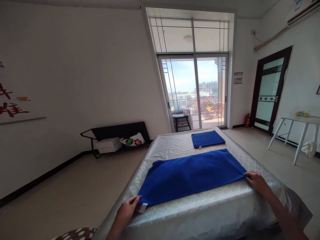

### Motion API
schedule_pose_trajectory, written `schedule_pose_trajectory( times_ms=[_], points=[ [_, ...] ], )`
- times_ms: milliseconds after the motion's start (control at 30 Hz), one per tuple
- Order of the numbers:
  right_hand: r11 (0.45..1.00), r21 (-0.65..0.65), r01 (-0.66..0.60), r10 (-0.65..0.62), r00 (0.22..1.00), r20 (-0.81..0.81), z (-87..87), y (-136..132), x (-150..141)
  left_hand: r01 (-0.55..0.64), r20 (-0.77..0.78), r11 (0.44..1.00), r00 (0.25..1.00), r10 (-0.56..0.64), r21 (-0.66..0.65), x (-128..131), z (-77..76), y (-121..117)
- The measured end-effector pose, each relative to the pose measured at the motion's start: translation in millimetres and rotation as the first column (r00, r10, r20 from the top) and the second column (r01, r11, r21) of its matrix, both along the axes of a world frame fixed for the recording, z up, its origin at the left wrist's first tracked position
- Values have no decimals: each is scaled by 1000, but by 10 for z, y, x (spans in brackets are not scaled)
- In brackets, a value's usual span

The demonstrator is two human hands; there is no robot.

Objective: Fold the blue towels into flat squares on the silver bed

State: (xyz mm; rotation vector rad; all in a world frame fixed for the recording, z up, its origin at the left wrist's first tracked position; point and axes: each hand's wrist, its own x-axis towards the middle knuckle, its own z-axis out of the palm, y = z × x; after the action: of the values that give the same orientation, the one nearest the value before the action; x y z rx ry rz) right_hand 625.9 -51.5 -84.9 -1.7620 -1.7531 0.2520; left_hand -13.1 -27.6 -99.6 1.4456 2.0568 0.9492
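A blue cloth [192, 175] lies spread as a long rectangle across the silvery quilted table or bed cover [180, 210]. My left hand [127, 209] pinches its near left corner, just beside a small white label [143, 208]. At the near right corner, my right hand [256, 181] grips the edge between thumb and fingers. The far left corner of the cloth is slightly bunched. Beyond it, a second blue cloth [208, 138] lies folded into a smaller rectangle, with a white tag on its near edge.
A low black bench [120, 131] with a white box [108, 145] and a printed bag [132, 140] stands by the left wall. To the right is a white table [300, 120] holding a tissue pack [302, 114]. Glass sliding doors [195, 93] stand beyond the covered surface.
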Motion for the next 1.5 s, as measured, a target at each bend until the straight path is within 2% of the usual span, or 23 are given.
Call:
schedule_pose_trajectory(
  times_ms=[100,233,333,433,500,600,667,767,833,967,1133,1300,1500],
  points=[
    [1000,-6,-9,9,1000,7,-4,-61,20,-18,-99,999,995,14,-45,-24,-44,-74],
    [999,-34,-8,10,998,56,-20,-119,77,8,-234,1000,972,-2,25,-27,-131,-132],
    [996,-85,-1,14,988,153,1,-130,141,18,-327,997,945,8,77,-40,-156,-114],
    [995,-99,3,20,973,230,84,-49,116,25,-410,990,911,35,140,-33,-48,43],
    [996,-79,-43,60,972,227,180,85,-29,61,-475,990,880,8,130,-1,90,272],
    [983,-38,-182,186,966,179,356,383,-483,91,-532,992,846,-31,85,73,285,777],
    [956,-43,-291,294,943,153,464,602,-889,57,-540,996,842,-10,71,119,342,1143],
    [896,-85,-436,444,881,165,558,899,-1490,8,-543,999,840,19,47,170,297,1573],
    [854,-115,-507,520,829,207,565,1068,-1815,-7,-539,999,842,29,42,198,209,1739],
    [807,-172,-565,589,749,303,496,1363,-2275,-15,-538,997,842,51,71,230,32,1858],
    [793,-211,-572,608,719,338,374,1659,-2775,15,-573,988,816,78,155,216,-36,1876],
    [790,-170,-590,612,739,282,222,1848,-3407,200,-638,971,767,-74,128,304,-130,1882],
    [807,-181,-561,590,765,260,0,1902,-4137,348,-663,936,714,-225,57,392,-425,1858]
  ],
)
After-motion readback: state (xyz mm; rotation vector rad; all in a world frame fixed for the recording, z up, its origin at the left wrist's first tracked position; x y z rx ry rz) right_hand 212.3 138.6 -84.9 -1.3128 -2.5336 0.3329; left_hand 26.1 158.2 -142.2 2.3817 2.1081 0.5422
